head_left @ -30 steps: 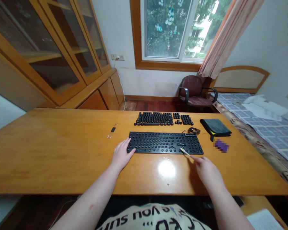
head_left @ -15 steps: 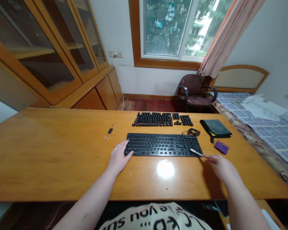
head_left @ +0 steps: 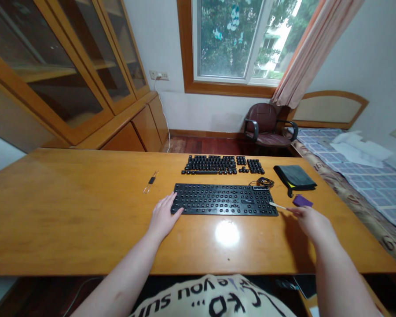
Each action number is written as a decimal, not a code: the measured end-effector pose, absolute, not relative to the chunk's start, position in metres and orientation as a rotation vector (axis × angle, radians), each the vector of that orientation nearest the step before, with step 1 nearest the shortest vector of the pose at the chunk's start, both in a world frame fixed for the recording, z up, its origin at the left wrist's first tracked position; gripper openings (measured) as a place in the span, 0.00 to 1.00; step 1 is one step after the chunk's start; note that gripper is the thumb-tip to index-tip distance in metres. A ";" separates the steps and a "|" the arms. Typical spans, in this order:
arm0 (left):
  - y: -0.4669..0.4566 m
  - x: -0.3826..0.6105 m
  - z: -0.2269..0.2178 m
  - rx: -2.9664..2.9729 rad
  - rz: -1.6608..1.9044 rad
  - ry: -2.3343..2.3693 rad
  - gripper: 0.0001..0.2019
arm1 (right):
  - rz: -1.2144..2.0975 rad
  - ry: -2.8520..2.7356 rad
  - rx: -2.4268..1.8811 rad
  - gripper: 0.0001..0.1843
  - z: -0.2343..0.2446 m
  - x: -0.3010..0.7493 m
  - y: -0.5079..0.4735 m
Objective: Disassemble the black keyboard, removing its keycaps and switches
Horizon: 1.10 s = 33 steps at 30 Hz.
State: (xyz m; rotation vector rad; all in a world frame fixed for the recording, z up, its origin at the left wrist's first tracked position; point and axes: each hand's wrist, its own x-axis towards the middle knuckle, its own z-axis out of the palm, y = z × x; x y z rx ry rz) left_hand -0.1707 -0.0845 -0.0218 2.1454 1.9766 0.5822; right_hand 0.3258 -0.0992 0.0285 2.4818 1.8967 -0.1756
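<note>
A black keyboard (head_left: pixel 214 199) with its keycaps off lies on the wooden desk, rows of bare switches showing. My left hand (head_left: pixel 165 215) holds its left end, the thumb at the front corner and the fingers along the side edge. Between the closed fingers of my right hand (head_left: pixel 305 215) is a slim toothbrush (head_left: pixel 279 206), its pale head at the keyboard's right end, over the number-pad switches. Whether the bristles touch cannot be made out. Behind the keyboard, the loose black keycaps (head_left: pixel 211 164) are laid out in keyboard order.
A keycap puller (head_left: pixel 151 180) with wire loops lies to the left. The coiled cable (head_left: pixel 264 182) sits behind the keyboard. At the right are a folded grey cloth (head_left: pixel 296 177) and a small purple cloth (head_left: pixel 302 201). Beyond the desk stand a chair (head_left: pixel 264 125) and a bed (head_left: pixel 343 158).
My right hand has shifted slightly away from me, carrying the toothbrush head from the keyboard's front edge farther back and to the right. My left hand has stayed in place.
</note>
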 end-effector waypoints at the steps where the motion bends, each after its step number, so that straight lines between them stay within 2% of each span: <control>1: -0.085 -0.171 -0.021 2.143 0.588 1.978 0.29 | -0.146 1.850 2.489 0.15 0.032 0.332 -0.097; 5: -0.085 -0.170 -0.021 2.143 0.607 1.976 0.29 | 0.018 2.184 2.377 0.16 0.041 0.322 -0.088; 8: -0.085 -0.170 -0.022 2.161 0.606 1.981 0.29 | -0.032 2.462 2.170 0.17 0.035 0.301 -0.083; 15: -0.085 -0.172 -0.026 2.188 0.607 1.979 0.29 | -0.029 1.976 2.390 0.14 0.035 0.345 -0.083; 19: -0.085 -0.172 -0.025 2.183 0.604 1.992 0.29 | 0.058 1.955 2.590 0.17 0.047 0.337 -0.086; 24: -0.085 -0.172 -0.025 2.182 0.609 1.986 0.29 | -0.500 1.945 2.631 0.21 0.039 0.291 -0.084; 28: -0.084 -0.171 -0.025 2.182 0.588 1.996 0.30 | -0.497 1.968 2.578 0.21 0.034 0.275 -0.086; 33: -0.084 -0.171 -0.025 2.187 0.612 1.996 0.30 | -0.519 1.804 2.401 0.18 0.052 0.284 -0.106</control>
